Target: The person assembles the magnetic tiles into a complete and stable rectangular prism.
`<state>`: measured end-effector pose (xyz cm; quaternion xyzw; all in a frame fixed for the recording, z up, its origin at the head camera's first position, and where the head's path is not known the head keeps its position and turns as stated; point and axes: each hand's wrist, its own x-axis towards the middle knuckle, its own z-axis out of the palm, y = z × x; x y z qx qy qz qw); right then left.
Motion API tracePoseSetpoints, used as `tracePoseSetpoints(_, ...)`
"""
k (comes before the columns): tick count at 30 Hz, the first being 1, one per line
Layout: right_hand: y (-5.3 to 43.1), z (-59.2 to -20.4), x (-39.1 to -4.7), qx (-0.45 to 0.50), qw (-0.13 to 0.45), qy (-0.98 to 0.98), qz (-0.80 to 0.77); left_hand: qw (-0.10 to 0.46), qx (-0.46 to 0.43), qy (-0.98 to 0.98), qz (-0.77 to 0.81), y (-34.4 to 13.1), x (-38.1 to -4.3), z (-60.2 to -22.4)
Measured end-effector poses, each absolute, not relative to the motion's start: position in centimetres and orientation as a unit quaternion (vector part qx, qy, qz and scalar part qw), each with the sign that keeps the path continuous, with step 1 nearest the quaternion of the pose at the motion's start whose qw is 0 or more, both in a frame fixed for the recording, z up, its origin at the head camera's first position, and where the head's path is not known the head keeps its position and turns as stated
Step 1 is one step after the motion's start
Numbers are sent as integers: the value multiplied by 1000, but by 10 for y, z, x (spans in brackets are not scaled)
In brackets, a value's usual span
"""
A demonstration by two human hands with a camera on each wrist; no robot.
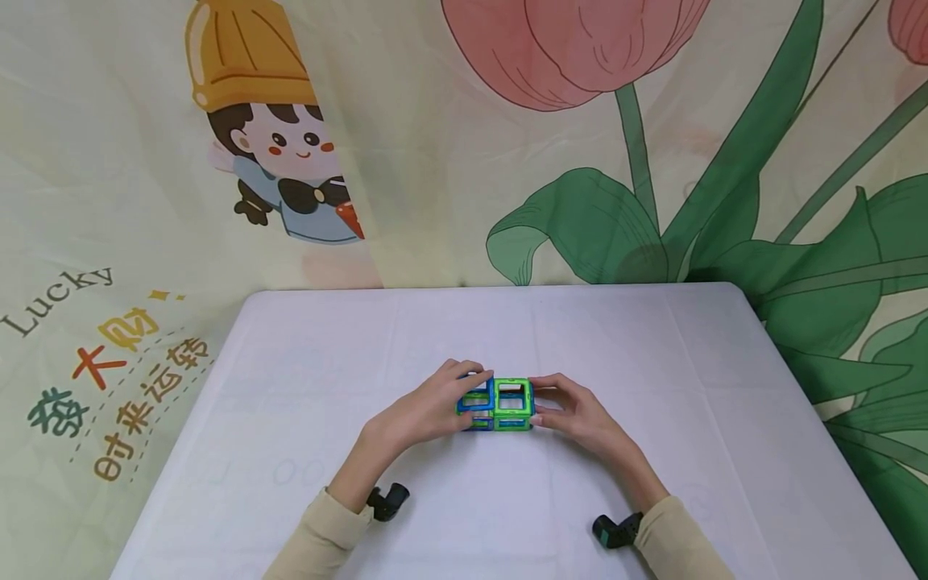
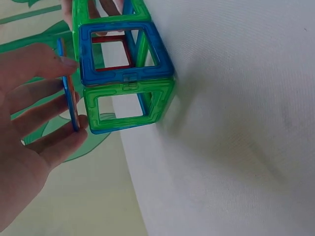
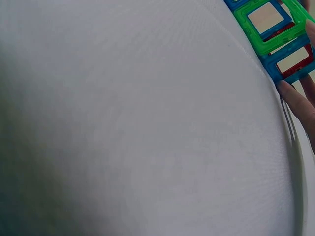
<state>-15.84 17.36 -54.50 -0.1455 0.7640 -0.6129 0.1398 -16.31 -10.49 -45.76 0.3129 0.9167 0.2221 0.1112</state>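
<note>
In the middle of the table, a small box-like structure of magnetic tiles [image 1: 513, 415] has open square frames in green and blue. The right wrist view shows red frames in it too. My left hand [image 1: 431, 408] is at its left end, pinching a blue magnetic tile [image 2: 69, 91] on edge between thumb and fingers. That tile stands beside the structure's near blue and green frames. From the right, my right hand [image 1: 580, 412] holds the structure's end between thumb and fingers; part of this hand lies outside the right wrist view.
A white cloth covers the table [image 1: 348, 338]. Behind it hangs a printed backdrop [image 1: 428, 161] with flowers, a cartoon figure and lettering. Dark wrist cameras [image 1: 391, 502] sit at both sleeve cuffs.
</note>
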Motion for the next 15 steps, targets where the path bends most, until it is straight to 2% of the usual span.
tracePoseSetpoints(15, 174, -545, -158, -140, 143, 763, -614, 121, 316, 915, 218, -105, -163, -455)
